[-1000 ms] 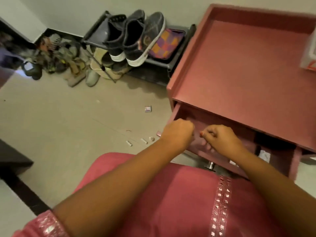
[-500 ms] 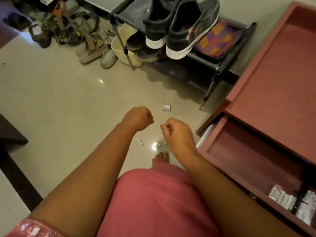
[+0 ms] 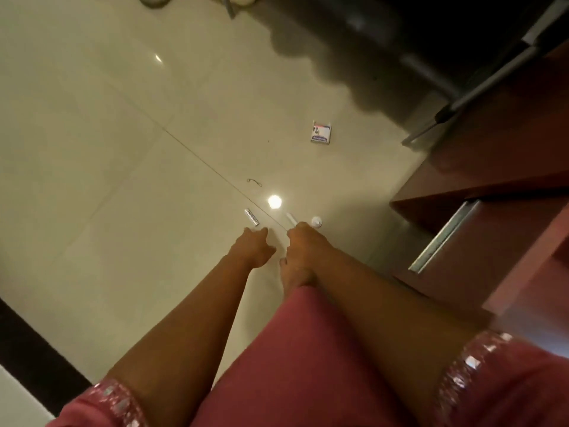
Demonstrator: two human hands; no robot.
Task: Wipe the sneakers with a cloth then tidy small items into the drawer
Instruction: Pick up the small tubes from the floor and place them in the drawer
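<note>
Small items lie on the pale tiled floor: a silver tube (image 3: 252, 217), a white stick (image 3: 290, 219), a round white cap (image 3: 316, 222), a thin wire clip (image 3: 254, 182) and a small printed box (image 3: 321, 132). My left hand (image 3: 254, 246) reaches down with fingers stretched out, its tips just short of the silver tube. My right hand (image 3: 303, 238) is lowered onto the near end of the white stick; its fingers are hidden behind the hand. The red-brown drawer (image 3: 480, 260) stands pulled out at the right, its metal rail (image 3: 443, 238) showing.
The red-brown cabinet (image 3: 492, 155) fills the right side. A dark shoe rack's metal leg (image 3: 431, 124) slants down beside it, with shadow beneath. My bare foot (image 3: 292, 277) stands under the right hand. A black floor border (image 3: 34, 352) runs at the lower left.
My view has tilted down from the drawer to the floor. Both hands left the drawer, dropped low and stretched toward the small items; the left hand has uncurled.
</note>
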